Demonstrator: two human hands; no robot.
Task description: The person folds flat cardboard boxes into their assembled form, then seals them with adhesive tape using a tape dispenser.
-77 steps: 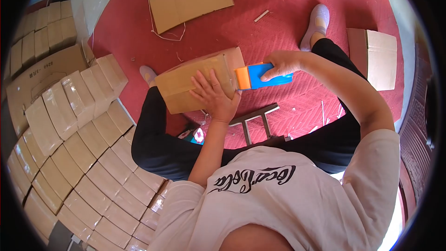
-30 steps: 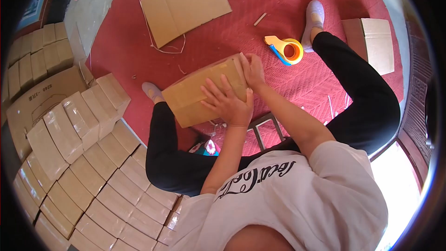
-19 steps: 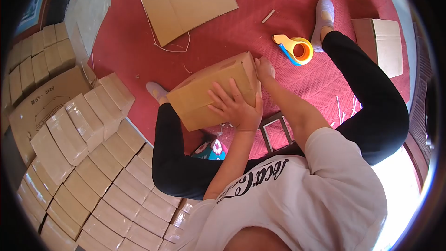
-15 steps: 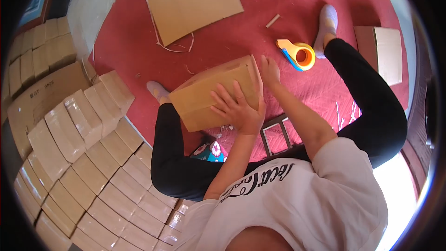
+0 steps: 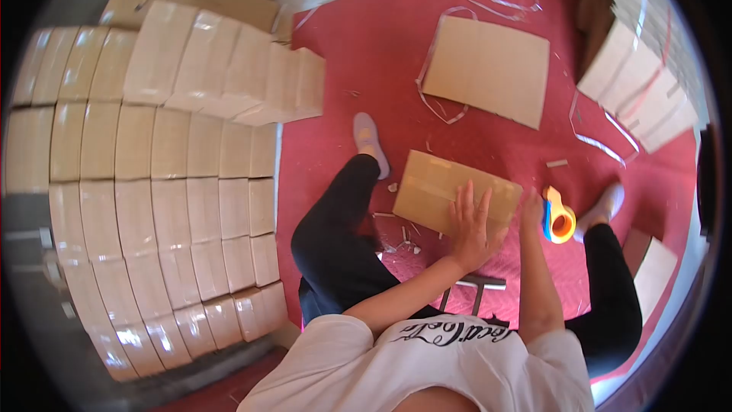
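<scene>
A closed cardboard box (image 5: 427,192) lies between my legs, with strips of tape on its upper face. My left hand (image 5: 474,233) rests on top of the box near its right half, fingers spread. At the right end of the box is my right hand (image 5: 531,214), upright beside the edge; its fingers are blurred and partly hidden, so their grip is unclear. Just right of that hand, an orange and blue tape dispenser (image 5: 560,221) lies on the red cloth (image 5: 343,84).
Stacked taped boxes (image 5: 183,137) fill the left side. A flat cardboard sheet (image 5: 488,69) with white straps lies ahead. Bundled cardboard (image 5: 637,76) stands at the upper right, a smaller box (image 5: 652,271) beyond my right leg. A dark metal frame (image 5: 479,282) is near my lap.
The view has swung left, showing more stacked boxes. The box now lies flatter with its taped face up. My left hand still rests on it, and my right hand remains at its right end.
</scene>
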